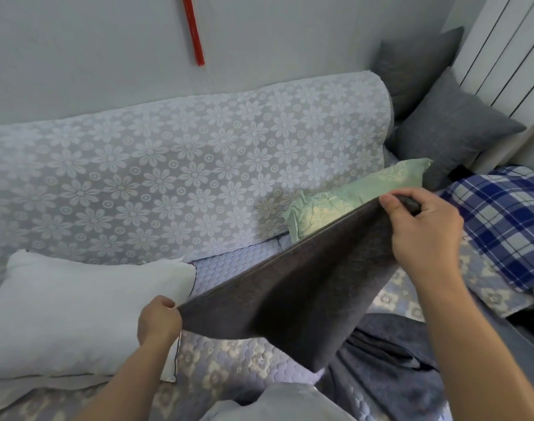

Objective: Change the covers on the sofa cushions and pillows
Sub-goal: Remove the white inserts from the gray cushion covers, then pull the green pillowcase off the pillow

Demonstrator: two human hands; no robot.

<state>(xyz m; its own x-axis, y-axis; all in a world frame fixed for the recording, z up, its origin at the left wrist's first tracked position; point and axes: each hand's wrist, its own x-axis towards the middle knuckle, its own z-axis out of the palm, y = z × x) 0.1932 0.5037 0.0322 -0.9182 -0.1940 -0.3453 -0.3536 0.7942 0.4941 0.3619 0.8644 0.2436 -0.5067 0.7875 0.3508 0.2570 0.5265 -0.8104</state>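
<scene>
A dark grey cushion cover hangs stretched between both hands above the sofa seat. My left hand grips its lower left corner. My right hand pinches its upper right corner, held higher. A bare white pillow lies on the seat to the left, touching my left hand. Behind the cover a green patterned pillow leans against the flower-patterned sofa back. Two dark grey covered cushions stand at the far right end.
A blue plaid cloth lies on the seat at the right. More dark blue-grey fabric is crumpled at the seat's front right. The quilted seat cover shows below the held cover. A red tassel hangs on the wall.
</scene>
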